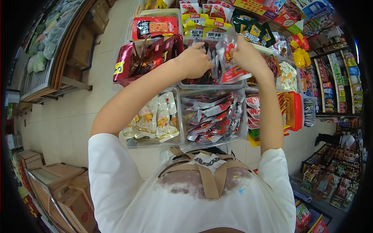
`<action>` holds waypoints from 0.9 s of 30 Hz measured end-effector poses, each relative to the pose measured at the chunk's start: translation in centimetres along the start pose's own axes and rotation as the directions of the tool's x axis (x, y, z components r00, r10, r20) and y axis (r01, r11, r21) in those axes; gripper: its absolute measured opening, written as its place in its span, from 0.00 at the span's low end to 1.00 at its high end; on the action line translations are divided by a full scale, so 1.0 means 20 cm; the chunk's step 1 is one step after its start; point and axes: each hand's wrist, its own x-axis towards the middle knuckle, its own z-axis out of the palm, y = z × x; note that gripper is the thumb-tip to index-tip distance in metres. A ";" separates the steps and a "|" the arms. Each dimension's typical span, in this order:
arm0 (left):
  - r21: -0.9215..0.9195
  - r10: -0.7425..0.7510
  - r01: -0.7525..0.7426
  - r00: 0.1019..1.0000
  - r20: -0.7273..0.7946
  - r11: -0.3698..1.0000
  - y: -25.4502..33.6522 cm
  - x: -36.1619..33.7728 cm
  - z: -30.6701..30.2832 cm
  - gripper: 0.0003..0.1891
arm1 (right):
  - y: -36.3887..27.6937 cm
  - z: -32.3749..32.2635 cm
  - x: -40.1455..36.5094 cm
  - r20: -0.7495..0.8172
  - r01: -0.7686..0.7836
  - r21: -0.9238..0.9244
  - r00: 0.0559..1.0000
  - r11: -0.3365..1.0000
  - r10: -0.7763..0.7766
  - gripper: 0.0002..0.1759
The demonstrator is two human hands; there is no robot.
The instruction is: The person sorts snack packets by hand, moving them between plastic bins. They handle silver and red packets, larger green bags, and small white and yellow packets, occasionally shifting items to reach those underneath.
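Note:
My right hand [248,56] grips a silver and red snack packet [230,62], held upright over the middle clear bin. My left hand [196,60] is just to its left, above dark snack packets [196,80] in the same bin. Its fingers are apart and slightly bent, and their tips reach down among the packets. Whether they touch one I cannot make out. Nearer my body, another clear bin [244,116] holds many silver and red packets [211,116]. Left of that, pale gold packets [149,118] fill a further bin.
Dark red packets [145,58] and a red packet [155,27] lie in bins on the left. Yellow packets [204,31] and dark green ones [252,31] are behind my hands. A vegetable stand [42,50] runs along the far left. Cardboard boxes [74,202] stand lower left.

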 end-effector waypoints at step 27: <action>0.140 0.179 -0.188 0.981 0.070 0.972 -0.07 0.10 0.01 0.16 | 0.02 -0.10 0.08 0.150 -0.013 -0.032 0.989 0.999 0.018 0.24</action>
